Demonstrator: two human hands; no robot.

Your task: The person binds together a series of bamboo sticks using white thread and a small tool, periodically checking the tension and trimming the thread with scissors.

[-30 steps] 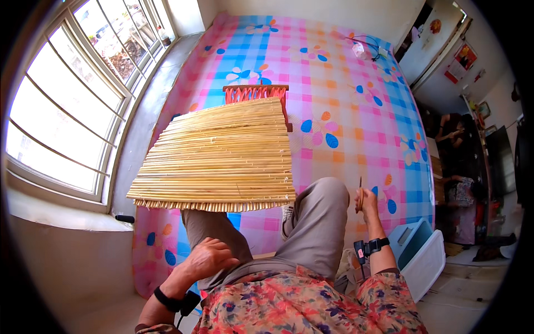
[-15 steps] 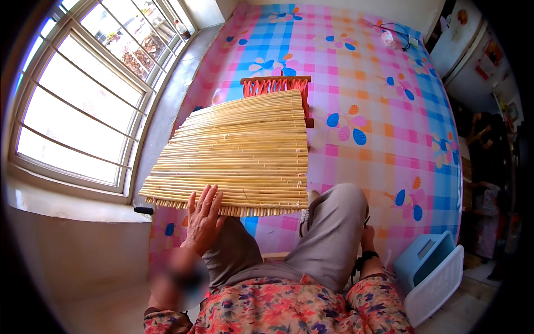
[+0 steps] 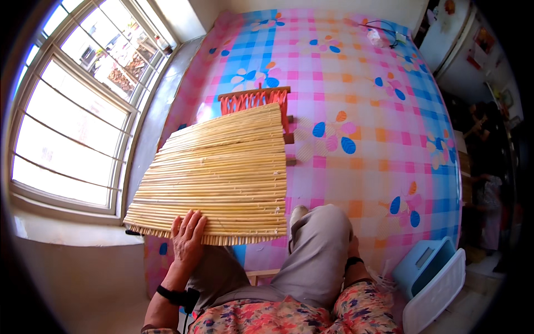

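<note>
A yellow mat of stalks point(image 3: 222, 172), laid side by side in rows, slants across the space in front of me. My left hand point(image 3: 188, 239) rests on its near edge, fingers stretched flat over the stalks. Under the mat's far end is a wooden frame point(image 3: 281, 89) wound with red strips point(image 3: 245, 102); the mat hides most of it, with wooden ends sticking out at the right. Down beside my right thigh is my right hand point(image 3: 354, 247). My knee covers its fingers, so what they hold, if anything, is hidden.
A pink, blue and orange checked sheet point(image 3: 356, 183) with flower prints covers the surface ahead. At the left is a barred window point(image 3: 72, 128) with a grey sill point(image 3: 158, 100). A blue plastic bin point(image 3: 417, 273) and a white lid point(image 3: 439, 295) stand at the lower right.
My view has shifted, so the mat and frame appear lower and farther left. My left hand stays on the mat's near edge. The right hand's fingers are now more hidden behind my knee.
</note>
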